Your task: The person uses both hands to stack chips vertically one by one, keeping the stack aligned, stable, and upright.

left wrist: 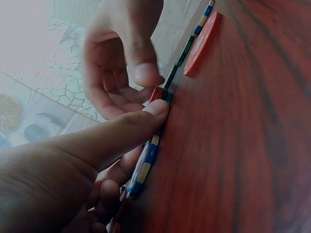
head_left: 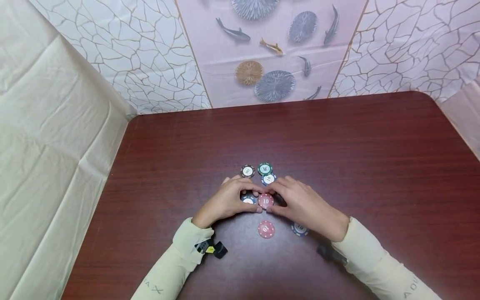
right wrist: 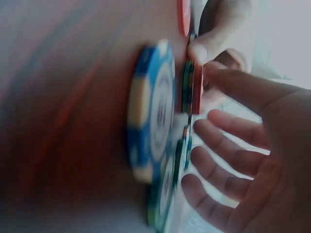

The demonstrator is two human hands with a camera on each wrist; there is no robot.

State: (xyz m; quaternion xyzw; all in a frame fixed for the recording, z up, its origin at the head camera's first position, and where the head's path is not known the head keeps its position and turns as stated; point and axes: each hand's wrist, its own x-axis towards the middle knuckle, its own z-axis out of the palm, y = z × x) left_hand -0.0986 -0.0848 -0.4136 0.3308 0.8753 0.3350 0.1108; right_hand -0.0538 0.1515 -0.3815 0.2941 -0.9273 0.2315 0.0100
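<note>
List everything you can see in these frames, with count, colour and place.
Red chips: 2, red; one between the hands, one nearer the person.
Blue chips: 3, blue and white; one beyond the hands, one beside the left hand, one by the right wrist.
Green chips: at least 2, green; one beyond the hands, one low in the right wrist view; some may be hidden.
Dark chip: 1, blackish, pale centre; beyond the left hand.
Table: 1, reddish brown; under the chips.
Backdrop: 1, pale, fish and crackle patterns; behind the table.
Wrist devices: 2, dark; one at each wrist.
Sleeves: 2, pale; both arms.
Left hand, right hand: 2, bare; at the middle red chip.
</note>
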